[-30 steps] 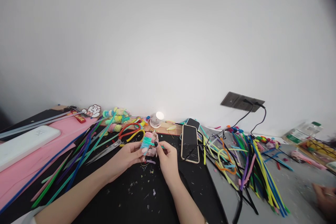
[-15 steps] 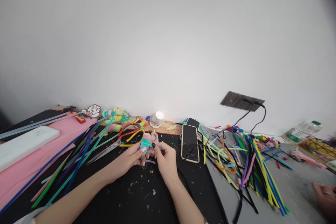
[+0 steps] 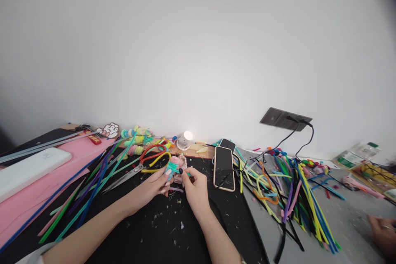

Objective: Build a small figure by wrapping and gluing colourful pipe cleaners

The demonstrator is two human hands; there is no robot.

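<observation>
My left hand is closed around a small fuzzy roll of coiled pipe cleaner, pink at the top and turquoise and blue below. Against the roll's right side, my right hand pinches a turquoise strand of pipe cleaner that runs out of the coil; only a bit of it shows. A dark spot sits at the right fingertips, too small to name for sure. Behind the hands lies a crumpled pinkish clear piece. Scissors with red handles rest left of the hands on the black mat.
Loose pipe cleaners lie at left, beside a white box-shaped device. A paper cup stands by the wall. Two phones, one in front, lie at right, near a pipe-cleaner pile and cables. Another person's hand is at far right.
The coiled roll has tilted to the right in my left hand, its pink top now leaning over. My right hand stays nearly in place, still pinching beside it.
</observation>
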